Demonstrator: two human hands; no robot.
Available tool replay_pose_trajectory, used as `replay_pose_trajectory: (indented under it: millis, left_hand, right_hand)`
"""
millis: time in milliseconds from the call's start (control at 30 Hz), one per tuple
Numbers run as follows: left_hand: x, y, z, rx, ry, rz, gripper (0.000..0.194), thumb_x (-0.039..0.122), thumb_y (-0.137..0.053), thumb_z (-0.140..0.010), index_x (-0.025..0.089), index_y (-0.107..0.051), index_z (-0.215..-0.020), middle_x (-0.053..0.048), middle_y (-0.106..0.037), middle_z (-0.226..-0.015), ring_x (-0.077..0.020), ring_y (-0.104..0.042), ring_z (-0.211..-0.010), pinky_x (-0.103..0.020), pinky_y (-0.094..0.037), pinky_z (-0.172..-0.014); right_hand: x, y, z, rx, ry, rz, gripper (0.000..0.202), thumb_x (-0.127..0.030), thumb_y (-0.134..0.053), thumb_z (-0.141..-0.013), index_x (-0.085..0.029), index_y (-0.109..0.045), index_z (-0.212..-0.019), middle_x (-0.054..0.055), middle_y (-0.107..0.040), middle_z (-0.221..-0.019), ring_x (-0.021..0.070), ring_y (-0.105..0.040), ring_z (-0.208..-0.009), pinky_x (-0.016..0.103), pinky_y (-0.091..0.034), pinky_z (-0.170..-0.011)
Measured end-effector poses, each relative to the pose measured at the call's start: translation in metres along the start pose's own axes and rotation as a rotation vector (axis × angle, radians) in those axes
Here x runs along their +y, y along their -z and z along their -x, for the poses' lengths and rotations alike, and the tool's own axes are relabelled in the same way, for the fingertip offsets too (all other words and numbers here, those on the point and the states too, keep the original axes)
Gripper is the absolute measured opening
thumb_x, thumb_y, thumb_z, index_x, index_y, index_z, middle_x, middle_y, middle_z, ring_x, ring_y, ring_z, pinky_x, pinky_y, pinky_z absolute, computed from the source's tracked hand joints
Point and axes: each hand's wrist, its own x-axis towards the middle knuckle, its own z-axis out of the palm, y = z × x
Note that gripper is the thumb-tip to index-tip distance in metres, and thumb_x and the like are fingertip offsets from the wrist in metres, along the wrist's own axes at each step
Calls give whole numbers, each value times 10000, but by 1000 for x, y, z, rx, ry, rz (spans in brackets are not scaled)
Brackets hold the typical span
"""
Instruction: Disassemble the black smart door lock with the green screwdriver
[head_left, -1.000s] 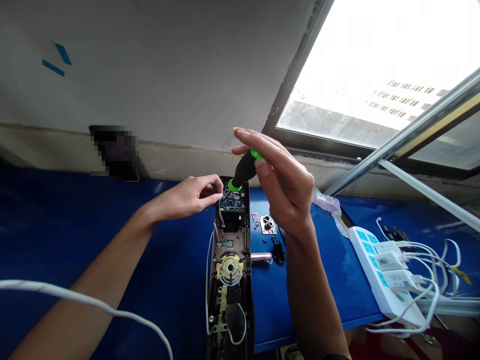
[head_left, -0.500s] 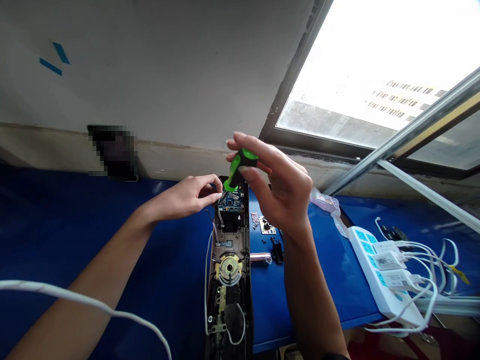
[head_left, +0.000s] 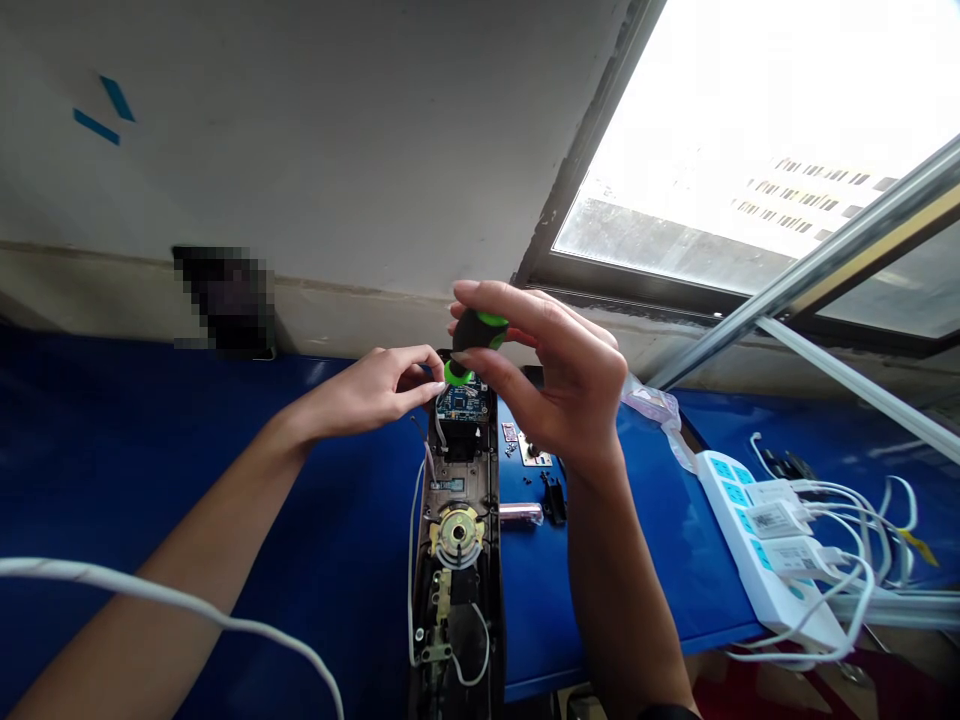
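My right hand (head_left: 559, 375) grips the black and green handle of a screwdriver (head_left: 480, 330), held over the top end of a long dark device housing (head_left: 495, 520). Under the handle lies a blue circuit board (head_left: 463, 402); the screwdriver's tip is hidden. My left hand (head_left: 382, 390) is pinched at the board's left edge, and what is between its fingertips is too small to make out. Lower in the housing are a round brass-coloured part (head_left: 458, 533) and thin white wires.
Right of the housing lie small screws, a metal plate (head_left: 534, 452), a black part (head_left: 555, 500) and a pink cylinder (head_left: 521, 514). A white power strip (head_left: 765, 560) with plugged cables stands farther right. A white cable (head_left: 187, 603) crosses the lower left.
The screwdriver handle has turned in my right hand, and the fingers have shifted slightly down. My left hand stays at the board's edge. The view has shifted a little.
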Motion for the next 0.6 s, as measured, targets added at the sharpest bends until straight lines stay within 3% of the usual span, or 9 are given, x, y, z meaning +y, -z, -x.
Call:
replay_pose_trajectory:
  millis: [133, 233, 433, 600]
  left_hand:
    - [-1, 0, 0, 10, 3, -19, 284, 447, -568, -990, 185, -647, -1063, -44, -760, -1009, -221, -676, -936, -311, -501, -804]
    - [-4, -1, -1, 3, 15, 9, 304, 466, -584, -968, 204, -648, -1109, -42, -764, -1005, -248, -694, -991, -328, -517, -831]
    - [-7, -1, -2, -5, 10, 38, 297, 459, -603, -947, 206, -634, -1099, -34, -754, -937, -242, -707, -923, -330, -524, -801]
    - [-2, -1, -1, 29, 22, 46, 243, 378, -613, -944, 180, -638, -1083, -43, -758, -975, -231, -677, -934, -334, -514, -802]
  right_hand:
    - [1, -2, 0, 87, 23, 53, 286, -216, -679, -976, -274, -701, -1255, 14, -738, -1141, 170, -721, -1000, 340, -655, -862]
    - [2, -3, 0, 131, -26, 57, 281, -214, -751, -923, -256, -723, -1200, 24, -720, -1122, 171, -705, -950, 341, -653, -804]
    - [1, -2, -1, -51, -86, -214, 419, -126, -562, -1005, -263, -597, -1400, 23, -690, -1351, 196, -702, -1193, 366, -625, -1004]
    - [-2, 0, -1, -42, -9, -61, 308, -212, -614, -1012, -270, -649, -1313, -24, -727, -1280, 167, -731, -1130, 323, -647, -965]
